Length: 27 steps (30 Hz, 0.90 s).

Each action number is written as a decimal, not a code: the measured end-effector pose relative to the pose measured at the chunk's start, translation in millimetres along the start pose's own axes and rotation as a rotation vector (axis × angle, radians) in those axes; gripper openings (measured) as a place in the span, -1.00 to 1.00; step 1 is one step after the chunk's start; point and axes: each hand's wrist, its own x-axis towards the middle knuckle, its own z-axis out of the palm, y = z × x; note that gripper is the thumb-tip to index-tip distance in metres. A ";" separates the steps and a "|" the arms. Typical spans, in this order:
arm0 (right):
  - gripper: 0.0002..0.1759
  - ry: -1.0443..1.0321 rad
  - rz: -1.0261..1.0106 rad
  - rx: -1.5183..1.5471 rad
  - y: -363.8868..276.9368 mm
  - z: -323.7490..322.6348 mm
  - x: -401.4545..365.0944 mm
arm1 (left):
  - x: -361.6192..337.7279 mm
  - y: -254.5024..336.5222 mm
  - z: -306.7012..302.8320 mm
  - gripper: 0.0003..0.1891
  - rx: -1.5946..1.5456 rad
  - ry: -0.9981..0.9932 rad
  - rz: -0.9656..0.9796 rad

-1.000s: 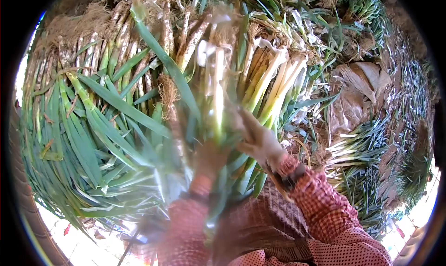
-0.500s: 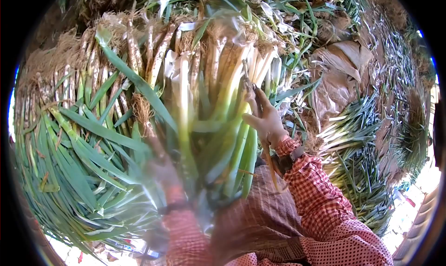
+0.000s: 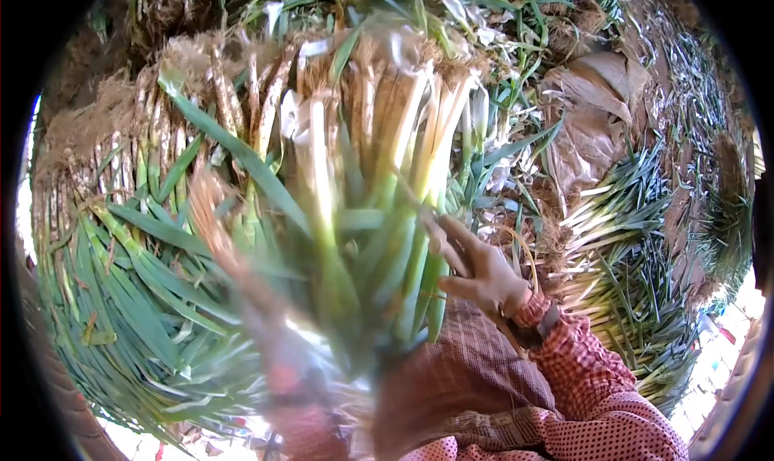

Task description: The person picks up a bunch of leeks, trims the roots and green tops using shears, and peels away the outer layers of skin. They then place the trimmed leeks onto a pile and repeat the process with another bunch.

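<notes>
My right hand is beside the green leaves of several pale, cleaned leeks, in a thin glove. Its fingers point toward the stalks, and a thin, dark, blade-like piece sticks out past the fingertips. A dry, curved strand hangs by that wrist. My left hand is smeared by motion in the lower middle. A blurred leek, roots up, rises from it, so the hand appears closed round its lower part. The leaf ends near this hand are too blurred to separate.
Unpeeled leeks with brown roots and soil-marked stalks lie in a thick row at the left. Brown sheeting lies at the upper right, above a heap of thinner leeks. Leaf scraps are scattered between. A brown checked cloth covers my lap.
My right hand has drawn back down and right, away from the white stalks. My left hand has moved lower, and the leek in it now leans further left.
</notes>
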 end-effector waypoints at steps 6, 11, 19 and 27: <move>0.13 -0.038 0.017 0.123 -12.0 34.0 18.1 | 164.0 168.2 150.8 -0.49 0.594 -0.203 0.156; 0.13 -0.121 0.083 0.098 -32.4 35.0 18.0 | 184.9 -40.8 131.9 -0.40 0.276 -0.439 -0.382; 0.11 0.006 -0.047 0.036 -7.7 53.8 30.0 | 70.2 32.8 132.6 -0.50 0.998 -0.369 0.046; 0.11 0.089 -0.102 -0.155 -6.8 59.1 105.3 | 68.4 25.7 127.9 -0.39 1.077 -0.396 0.048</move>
